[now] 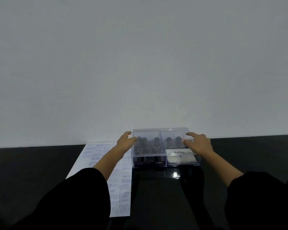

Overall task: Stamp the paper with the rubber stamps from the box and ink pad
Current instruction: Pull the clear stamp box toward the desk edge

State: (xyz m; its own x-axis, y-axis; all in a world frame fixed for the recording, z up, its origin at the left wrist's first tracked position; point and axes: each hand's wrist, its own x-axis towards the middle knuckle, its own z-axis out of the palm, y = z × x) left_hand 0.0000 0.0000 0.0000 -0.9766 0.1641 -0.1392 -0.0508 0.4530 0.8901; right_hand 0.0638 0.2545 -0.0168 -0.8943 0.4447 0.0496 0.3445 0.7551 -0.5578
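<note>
Dark and glossy, the table (23,163) runs up to a plain pale wall (140,63). A clear plastic box (160,129) sits on it close to the wall, with its lid on. Dark-handled rubber stamps (144,141) stand in the box's left compartment and along the back of its right one. A white ink pad (180,156) lies at the front of the right compartment.

The left hand (125,141) is at the box's left wall, fingers loosely extended against it and thumb raised by the lid edge. The right hand (198,143) is spread at the box's upper right edge, fingers apart. Whether either hand presses firmly cannot be told.

Left of the box and touching it lies the paper (121,188), already covered in blurred blue stamp marks. Black sleeves (73,196) cover both forearms.
</note>
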